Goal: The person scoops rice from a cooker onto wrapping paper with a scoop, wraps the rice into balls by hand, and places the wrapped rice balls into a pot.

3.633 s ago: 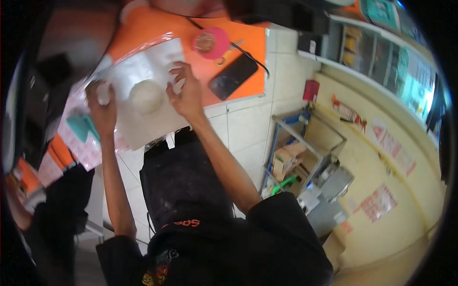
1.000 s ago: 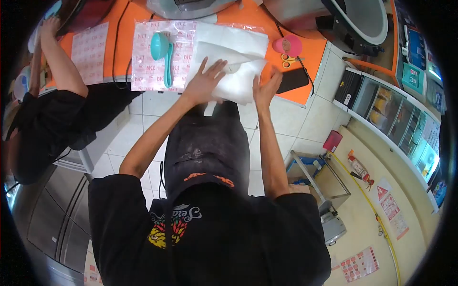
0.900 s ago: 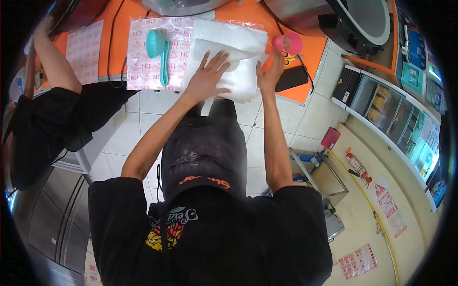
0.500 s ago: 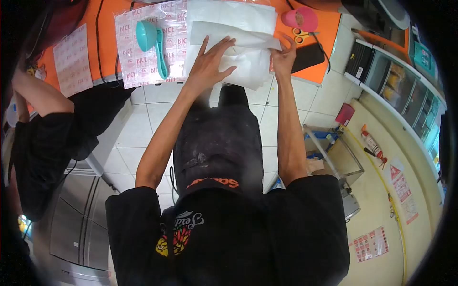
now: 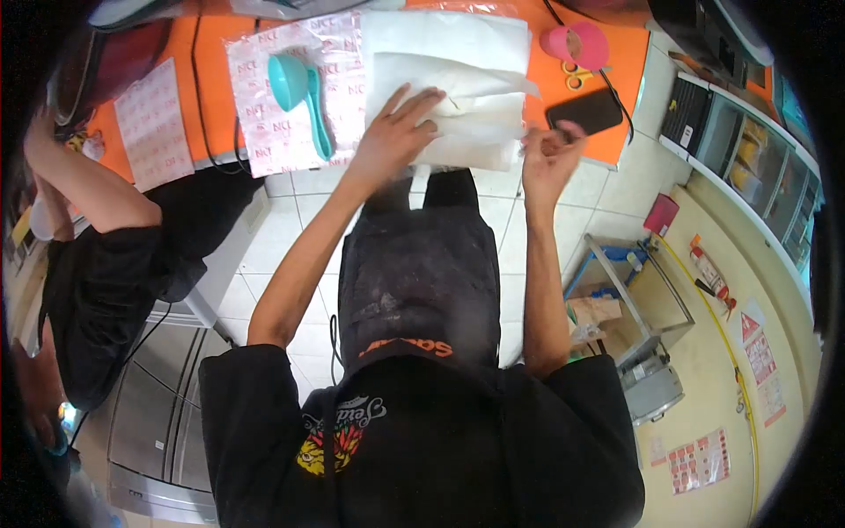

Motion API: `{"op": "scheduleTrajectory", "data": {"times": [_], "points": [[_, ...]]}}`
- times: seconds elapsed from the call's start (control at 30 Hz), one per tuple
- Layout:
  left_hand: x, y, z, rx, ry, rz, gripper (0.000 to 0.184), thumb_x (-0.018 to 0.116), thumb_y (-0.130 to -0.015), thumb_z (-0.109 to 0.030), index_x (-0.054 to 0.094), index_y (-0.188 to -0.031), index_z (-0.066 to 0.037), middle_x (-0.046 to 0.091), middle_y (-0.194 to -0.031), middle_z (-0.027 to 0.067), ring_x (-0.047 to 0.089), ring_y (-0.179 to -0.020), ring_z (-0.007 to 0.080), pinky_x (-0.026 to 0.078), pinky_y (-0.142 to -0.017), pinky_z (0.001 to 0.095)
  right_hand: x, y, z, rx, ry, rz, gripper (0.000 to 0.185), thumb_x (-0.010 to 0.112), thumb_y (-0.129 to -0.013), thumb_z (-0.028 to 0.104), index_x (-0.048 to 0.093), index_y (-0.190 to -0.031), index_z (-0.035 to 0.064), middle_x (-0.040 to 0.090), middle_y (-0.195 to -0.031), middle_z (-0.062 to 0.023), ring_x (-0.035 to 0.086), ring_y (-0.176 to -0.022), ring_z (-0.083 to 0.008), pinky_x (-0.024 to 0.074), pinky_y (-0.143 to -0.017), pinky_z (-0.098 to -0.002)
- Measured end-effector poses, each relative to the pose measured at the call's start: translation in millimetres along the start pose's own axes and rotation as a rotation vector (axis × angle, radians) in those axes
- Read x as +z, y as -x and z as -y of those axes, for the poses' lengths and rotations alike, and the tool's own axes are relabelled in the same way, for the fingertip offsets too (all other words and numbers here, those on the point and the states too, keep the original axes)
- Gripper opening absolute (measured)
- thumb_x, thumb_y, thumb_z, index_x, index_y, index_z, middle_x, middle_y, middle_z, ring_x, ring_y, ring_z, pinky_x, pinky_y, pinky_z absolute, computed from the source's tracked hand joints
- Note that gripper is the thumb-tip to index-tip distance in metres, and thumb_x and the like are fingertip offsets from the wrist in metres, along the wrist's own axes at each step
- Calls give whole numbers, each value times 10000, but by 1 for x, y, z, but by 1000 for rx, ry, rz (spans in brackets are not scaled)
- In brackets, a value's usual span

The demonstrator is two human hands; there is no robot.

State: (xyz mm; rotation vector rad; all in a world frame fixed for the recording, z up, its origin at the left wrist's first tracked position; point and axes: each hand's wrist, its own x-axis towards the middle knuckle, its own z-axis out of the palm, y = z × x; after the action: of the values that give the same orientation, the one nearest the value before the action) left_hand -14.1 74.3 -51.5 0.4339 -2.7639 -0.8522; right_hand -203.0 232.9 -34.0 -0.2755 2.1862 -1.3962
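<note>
White paper sheets or bags (image 5: 449, 40) lie in a loose stack on the orange table, with folds running across them. My left hand (image 5: 396, 136) rests on the stack's left part, its fingers stretched out over the surface. Just beyond the lower right edge of the paper is my right hand (image 5: 550, 167). Its fingers are curled and the fingertips drawn together; what they hold, if anything, I cannot make out. To the left, a turquoise scoop (image 5: 290, 81) with a long handle lies on a clear plastic-covered sheet with pink print (image 5: 255, 132).
A black phone (image 5: 585, 112), yellow-handled scissors (image 5: 576, 79) and a pink cup (image 5: 594, 46) occupy the right end of the orange table (image 5: 603, 151). A dark cable crosses its left part. Another person's arm (image 5: 97, 194) reaches in at far left. A metal rack (image 5: 651, 330) stands right.
My right hand has come off the upper fold and moved down and right, past the paper's edge. My left hand stays on the stack. The camera view has shifted slightly.
</note>
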Motion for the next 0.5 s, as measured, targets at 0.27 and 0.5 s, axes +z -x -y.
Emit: {"op": "scheduleTrajectory", "data": {"times": [0.27, 0.5], "points": [[-6, -78, 38, -335, 173, 152, 210, 673, -844, -228, 717, -903, -31, 691, -928, 160, 635, -913, 342, 486, -862, 434, 39, -43, 61, -466, 1037, 515, 636, 630, -877, 490, 507, -1345, 76, 600, -1242, -138, 546, -1197, -229, 196, -1088, -531], [-2, -78, 68, -444, 437, 131, 343, 790, -757, -332, 736, -898, -25, 685, -880, 207, 648, -861, 376, 500, -801, 428, 48, -53, 52, -297, 1263, 399, 497, 614, -877, 229, 502, -1320, 33, 626, -1132, -132, 586, -1097, -244, 243, -1051, -569]]}}
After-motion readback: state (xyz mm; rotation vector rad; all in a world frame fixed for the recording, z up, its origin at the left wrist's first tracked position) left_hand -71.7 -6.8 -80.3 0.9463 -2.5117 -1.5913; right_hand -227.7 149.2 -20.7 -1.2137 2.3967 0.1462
